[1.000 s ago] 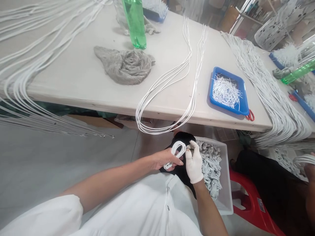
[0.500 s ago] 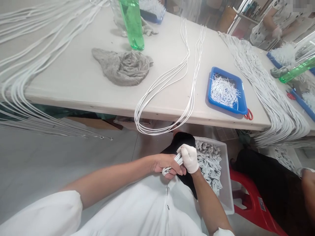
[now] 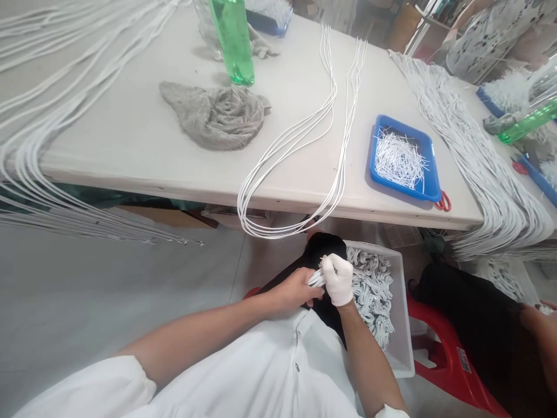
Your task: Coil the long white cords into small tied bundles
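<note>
Above my lap, my left hand (image 3: 298,289) is bare and closed around a small folded bundle of white cable (image 3: 317,278). My right hand (image 3: 339,280), in a white glove, is curled into a fist at the bundle's other end and grips it. Much of the bundle is hidden by the fingers. Close beside my right hand stands a white plastic bin (image 3: 402,313) holding many similar coiled cable bundles (image 3: 372,293). Several long white cables (image 3: 270,165) lie in a loop on the table, their bend hanging over the front edge.
On the table (image 3: 174,168) are a grey cloth (image 3: 217,119), a green bottle (image 3: 235,43), a blue tray (image 3: 380,177) of white offcuts and red-handled scissors (image 3: 444,201). Long cables (image 3: 491,180) drape at right, others (image 3: 69,116) at left. A person sits on a red stool (image 3: 439,337).
My left hand has turned and shifted slightly up, and the bundle's lower loop is now hidden. My right hand keeps its grip. A person across the table has moved.
</note>
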A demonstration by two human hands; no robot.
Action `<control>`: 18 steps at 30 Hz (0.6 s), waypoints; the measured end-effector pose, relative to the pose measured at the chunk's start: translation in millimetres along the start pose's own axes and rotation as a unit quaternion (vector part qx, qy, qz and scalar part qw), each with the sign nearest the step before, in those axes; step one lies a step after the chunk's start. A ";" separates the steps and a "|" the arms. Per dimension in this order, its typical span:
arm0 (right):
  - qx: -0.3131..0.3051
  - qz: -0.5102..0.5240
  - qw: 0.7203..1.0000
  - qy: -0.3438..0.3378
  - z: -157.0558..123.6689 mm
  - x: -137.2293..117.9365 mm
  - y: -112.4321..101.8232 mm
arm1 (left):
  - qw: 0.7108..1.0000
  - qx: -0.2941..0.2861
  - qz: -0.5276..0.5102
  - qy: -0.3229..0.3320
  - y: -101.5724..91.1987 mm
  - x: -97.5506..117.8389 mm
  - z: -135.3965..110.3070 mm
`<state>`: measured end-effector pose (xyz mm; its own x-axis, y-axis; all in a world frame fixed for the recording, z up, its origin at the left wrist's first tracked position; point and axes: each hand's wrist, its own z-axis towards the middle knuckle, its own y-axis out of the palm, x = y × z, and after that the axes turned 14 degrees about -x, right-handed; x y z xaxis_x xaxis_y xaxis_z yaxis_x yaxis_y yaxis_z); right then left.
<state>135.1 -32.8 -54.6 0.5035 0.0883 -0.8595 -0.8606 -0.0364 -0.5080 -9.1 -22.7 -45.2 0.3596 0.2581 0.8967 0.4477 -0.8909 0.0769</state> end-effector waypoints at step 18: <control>-0.052 0.027 0.998 -0.034 7.1 -17.1 -12.1 | 0.931 -0.160 -0.326 -0.047 -10.6 23.0 -11.9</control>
<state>136.3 -26.8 -33.4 0.4477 0.1509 -0.8814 -0.8716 -0.1466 -0.4678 -15.4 -11.8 -20.2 0.1734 0.8007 0.5734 0.3350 -0.5954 0.7302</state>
